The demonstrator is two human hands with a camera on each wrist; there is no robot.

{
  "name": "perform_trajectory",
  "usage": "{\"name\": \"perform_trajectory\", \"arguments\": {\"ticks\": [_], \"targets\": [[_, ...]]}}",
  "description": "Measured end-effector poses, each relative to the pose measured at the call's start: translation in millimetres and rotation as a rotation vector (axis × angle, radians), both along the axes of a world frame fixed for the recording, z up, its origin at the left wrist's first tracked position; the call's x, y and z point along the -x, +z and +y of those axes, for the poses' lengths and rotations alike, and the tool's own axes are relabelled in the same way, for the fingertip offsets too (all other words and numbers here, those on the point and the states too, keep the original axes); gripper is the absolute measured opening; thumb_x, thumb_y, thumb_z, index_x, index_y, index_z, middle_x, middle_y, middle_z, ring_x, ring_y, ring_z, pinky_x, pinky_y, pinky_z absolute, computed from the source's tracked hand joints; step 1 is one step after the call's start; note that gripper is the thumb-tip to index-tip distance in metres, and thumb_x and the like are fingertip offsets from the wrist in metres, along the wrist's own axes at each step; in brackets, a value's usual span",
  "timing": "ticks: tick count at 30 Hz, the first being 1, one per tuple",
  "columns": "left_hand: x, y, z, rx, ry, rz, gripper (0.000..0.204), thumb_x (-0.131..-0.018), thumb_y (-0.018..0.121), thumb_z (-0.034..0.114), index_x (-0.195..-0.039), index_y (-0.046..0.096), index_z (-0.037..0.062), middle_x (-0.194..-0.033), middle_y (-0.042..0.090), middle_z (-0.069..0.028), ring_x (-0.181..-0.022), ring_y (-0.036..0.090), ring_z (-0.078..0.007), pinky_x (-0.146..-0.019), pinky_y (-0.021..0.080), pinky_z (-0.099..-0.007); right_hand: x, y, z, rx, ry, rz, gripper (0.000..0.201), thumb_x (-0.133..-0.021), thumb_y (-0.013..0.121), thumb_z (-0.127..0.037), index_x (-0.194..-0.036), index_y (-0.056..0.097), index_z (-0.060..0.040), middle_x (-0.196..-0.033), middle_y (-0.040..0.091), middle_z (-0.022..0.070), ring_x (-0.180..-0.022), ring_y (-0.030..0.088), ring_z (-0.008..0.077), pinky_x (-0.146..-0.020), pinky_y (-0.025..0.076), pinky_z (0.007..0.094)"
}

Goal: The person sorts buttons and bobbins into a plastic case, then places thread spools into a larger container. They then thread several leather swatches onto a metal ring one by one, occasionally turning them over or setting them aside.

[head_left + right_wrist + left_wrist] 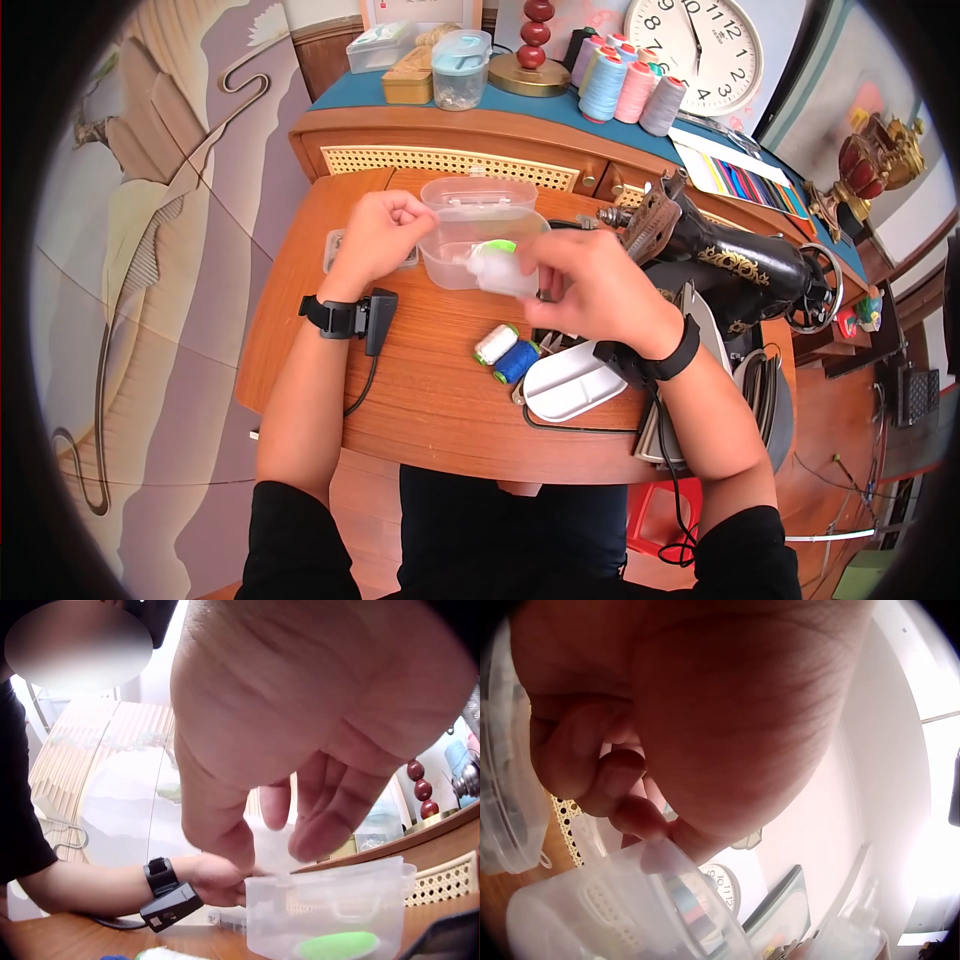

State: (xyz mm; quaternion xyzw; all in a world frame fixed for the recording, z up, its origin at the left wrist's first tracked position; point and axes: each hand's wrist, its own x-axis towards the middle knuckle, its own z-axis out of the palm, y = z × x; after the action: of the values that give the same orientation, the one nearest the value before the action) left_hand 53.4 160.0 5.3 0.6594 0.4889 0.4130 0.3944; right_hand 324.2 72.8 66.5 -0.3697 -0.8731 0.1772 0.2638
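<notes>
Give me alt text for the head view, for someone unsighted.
At a wooden table, a person's left hand grips a clear plastic container's rim while the right hand holds a blurred translucent object by it. Nearby: white spool, blue spool, white tray, black sewing machine.

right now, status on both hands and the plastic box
Left hand pinching the rim of the open plastic box. Right hand holding small translucent bottle at box. White spool, blue spool nearby, not blocking.
</notes>
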Motion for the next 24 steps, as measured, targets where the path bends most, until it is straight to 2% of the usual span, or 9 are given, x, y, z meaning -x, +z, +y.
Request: {"name": "perform_trajectory", "arguments": {"ticks": [1,2,3,5,8,12,14,20,24], "targets": [[0,-2,1,-0.011,-0.023,-0.014,0.01,-0.088,0.073,0.01,-0.083,0.072,0.001,-0.069,0.064,0.0035,-0.061,0.052,-0.0024,-0.054,0.042,-0.0217,-1,1,0,-0.036,-0.043,0.141,0.026,-0.069,0.08,-0.008,-0.088,0.063,-0.0009,-0.077,0.065,0.0154,-0.064,0.066,0.0329,-0.062,0.054,0.041],[0,-3,2,-0.022,-0.047,-0.028,0.01,-0.088,0.073,0.01,-0.082,0.072,0.0013,-0.068,0.063,0.0037,-0.061,0.052,-0.0025,-0.054,0.042,-0.0218,0,3,0,-0.076,-0.081,0.2,0.026,-0.069,0.08,-0.008,-0.087,0.063,-0.0023,-0.076,0.064,0.0145,-0.063,0.064,0.03,-0.06,0.053,0.0393],[0,-2,1,-0.024,-0.048,-0.027,0.01,-0.088,0.073,0.01,-0.082,0.072,0.0013,-0.068,0.063,0.0037,-0.061,0.052,-0.0025,-0.054,0.042,-0.0218,-1,2,2,-0.078,-0.081,0.201,0.026,-0.069,0.08,-0.008,-0.087,0.063,-0.0023,-0.076,0.064,0.0145,-0.063,0.064,0.03,-0.06,0.053,0.0393],[-1,0,-2,0.005,-0.08,0.024,0.012,-0.092,0.074,0.011,-0.084,0.071,0.003,-0.069,0.061,0.0073,-0.061,0.048,0.0004,-0.054,0.037,-0.0189,-3,-3,8,-0.259,-0.204,0.153,0.025,-0.068,0.08,-0.009,-0.087,0.064,-0.0029,-0.078,0.064,0.0143,-0.07,0.065,0.031,-0.064,0.053,0.0409],[-2,4,-4,0.01,-0.116,0.029,0.019,-0.093,0.075,0.016,-0.08,0.069,0.0033,-0.065,0.057,0.0089,-0.058,0.044,0.0007,-0.051,0.033,-0.0196,-2,-9,13,-0.269,-0.254,0.108,0.025,-0.068,0.08,-0.01,-0.086,0.065,-0.0034,-0.077,0.064,0.013,-0.078,0.064,0.0317,-0.07,0.053,0.0422],[-4,4,-4,0.015,-0.113,0.007,0.023,-0.094,0.074,0.017,-0.077,0.067,0.004,-0.064,0.054,0.0098,-0.057,0.042,0.0008,-0.05,0.03,-0.0196,8,-13,19,-0.261,-0.254,0.113,0.024,-0.068,0.08,-0.011,-0.085,0.065,-0.0039,-0.077,0.063,0.0126,-0.082,0.063,0.0327,-0.074,0.053,0.043],[-2,3,-2,0.008,-0.133,-0.008,0.029,-0.098,0.071,0.024,-0.076,0.066,0.0044,-0.062,0.053,0.0083,-0.056,0.042,-0.0003,-0.05,0.03,-0.0202,11,-17,22,-0.323,-0.198,0.102,0.023,-0.068,0.08,-0.011,-0.085,0.065,-0.0042,-0.075,0.063,0.0123,-0.082,0.062,0.0326,-0.074,0.052,0.0428],[-3,1,3,-0.016,-0.08,-0.004,0.051,-0.105,0.055,0.044,-0.082,0.071,0.0018,-0.059,0.051,0.0042,-0.053,0.041,-0.0037,-0.05,0.033,-0.0227,15,-12,19,-0.148,-0.208,0.088,0.022,-0.069,0.079,-0.013,-0.083,0.065,-0.0035,-0.073,0.062,0.0127,-0.082,0.062,0.0328,-0.073,0.052,0.0428],[-3,4,1,0.033,-0.055,-0.014,0.054,-0.105,0.052,0.046,-0.084,0.072,0.0011,-0.059,0.051,0.0041,-0.053,0.042,-0.0038,-0.05,0.033,-0.0222,20,-12,19,-0.118,-0.278,0.086,0.022,-0.069,0.079,-0.015,-0.083,0.066,-0.0026,-0.073,0.063,0.0143,-0.083,0.062,0.0333,-0.074,0.052,0.0432]]}}
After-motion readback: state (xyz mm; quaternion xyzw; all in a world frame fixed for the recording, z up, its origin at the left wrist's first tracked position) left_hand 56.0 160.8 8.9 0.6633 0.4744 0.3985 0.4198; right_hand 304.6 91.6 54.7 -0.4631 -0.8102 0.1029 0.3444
